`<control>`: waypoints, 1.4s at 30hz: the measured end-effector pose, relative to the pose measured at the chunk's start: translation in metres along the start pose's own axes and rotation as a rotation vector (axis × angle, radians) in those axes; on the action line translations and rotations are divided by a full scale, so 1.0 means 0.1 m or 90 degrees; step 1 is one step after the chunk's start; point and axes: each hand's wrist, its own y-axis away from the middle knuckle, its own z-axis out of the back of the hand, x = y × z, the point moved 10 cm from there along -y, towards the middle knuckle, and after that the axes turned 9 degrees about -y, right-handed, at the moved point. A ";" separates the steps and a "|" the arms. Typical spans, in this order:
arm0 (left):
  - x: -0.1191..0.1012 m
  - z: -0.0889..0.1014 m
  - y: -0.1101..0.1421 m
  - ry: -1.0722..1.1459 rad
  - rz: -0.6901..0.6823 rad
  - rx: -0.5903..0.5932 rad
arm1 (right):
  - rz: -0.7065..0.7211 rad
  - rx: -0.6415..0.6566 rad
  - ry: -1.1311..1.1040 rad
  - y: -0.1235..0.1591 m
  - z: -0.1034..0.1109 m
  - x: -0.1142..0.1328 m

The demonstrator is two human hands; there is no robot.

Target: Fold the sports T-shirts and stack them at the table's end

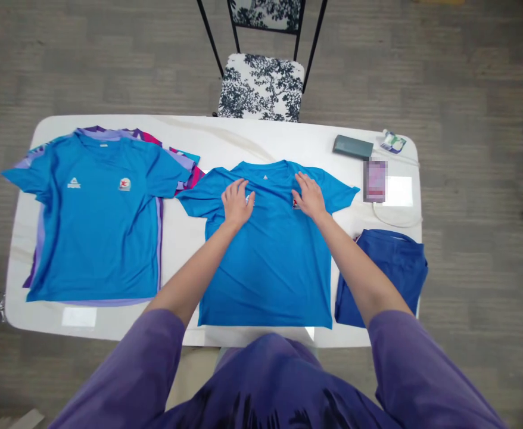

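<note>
A blue short-sleeved T-shirt (268, 262) lies spread front side up in the middle of the table, its collar toward the far side. On its upper chest rests my left hand (237, 202), palm down with the fingers apart, partly over a small white logo. My right hand (309, 195) lies flat on the other side of the chest, fingers spread, partly covering a small badge. Neither hand grips the cloth. Some creases run across the shirt between and below the hands.
A stack of T-shirts (96, 238), blue on top, lies at left. Folded dark blue clothing (384, 274) sits at right. Behind it are a dark green case (353, 146), a small packet (393, 142), a blurred phone-like object (376, 180) and a cable. A patterned chair (261, 86) stands beyond the table (181, 325).
</note>
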 end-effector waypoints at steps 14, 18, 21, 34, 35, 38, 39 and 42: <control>0.30 -0.56 -1.55 -0.006 -0.123 0.090 | -0.034 -0.109 0.039 -0.69 -0.12 -0.15; 0.73 -0.33 -1.00 -0.001 -0.077 0.035 | -0.165 -0.190 0.066 -0.13 0.21 -0.54; 1.12 -0.32 -0.56 -0.001 -0.037 0.063 | -0.207 -0.176 0.086 0.22 0.28 -0.96; 0.95 -0.20 0.20 0.007 -0.037 0.108 | -0.158 -0.099 0.106 0.60 0.50 -1.08; 0.87 -0.23 0.46 0.007 -0.039 0.125 | -0.161 -0.098 0.106 0.70 0.50 -1.08; 0.73 -0.37 1.19 0.005 -0.038 0.153 | -0.179 -0.108 0.113 0.86 0.55 -1.19; 0.72 -0.42 1.38 0.002 -0.034 0.155 | -0.182 -0.109 0.115 0.87 0.57 -1.25; 0.76 -0.53 1.72 -0.009 -0.022 0.146 | -0.167 -0.078 0.109 0.81 0.61 -1.43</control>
